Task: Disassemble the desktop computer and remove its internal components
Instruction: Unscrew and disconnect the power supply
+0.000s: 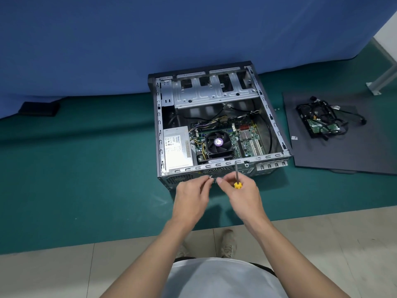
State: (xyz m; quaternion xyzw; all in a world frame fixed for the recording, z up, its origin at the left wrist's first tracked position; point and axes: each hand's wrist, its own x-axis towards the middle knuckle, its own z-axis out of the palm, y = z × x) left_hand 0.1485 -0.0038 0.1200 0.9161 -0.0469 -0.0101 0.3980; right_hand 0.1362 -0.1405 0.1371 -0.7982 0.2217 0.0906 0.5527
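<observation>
Desktop case (217,123) is laid on its side on the green floor mat (86,168), side opening up, against the blue backdrop (129,39). Chassis is bare stamped sheet metal with slotted rims; the near rear wall carries a perforated round fan grille and punched vent holes. An empty galvanised drive cage (214,91) is seen at the far end.

Inside: green motherboard (247,140), black square cooler fan (218,143) with a purple round hub sticker, small finned silver heatsink (245,134), white expansion slots, loose black and yellow cables. Grey boxy power supply (177,147) is seated at the near-left corner; its white label is printed, text too small to be read.

Right of the case, a flat dark matte side panel (343,147) is laid on the mat. On it, a hard drive (320,123) is placed green circuit board up, tangled in black cables. A small white sticker is seen near the panel's left edge, unreadable.

Left hand (191,198): fingers pinched narrow on a small silvery piece at the rear wall, likely a screw, too small to be confirmed. Right hand (242,194): fingers closed around a screwdriver (237,175), yellow ribbed handle, thin dark shaft pointed up at the case's top rim. Beige tiled floor lies below the mat.
</observation>
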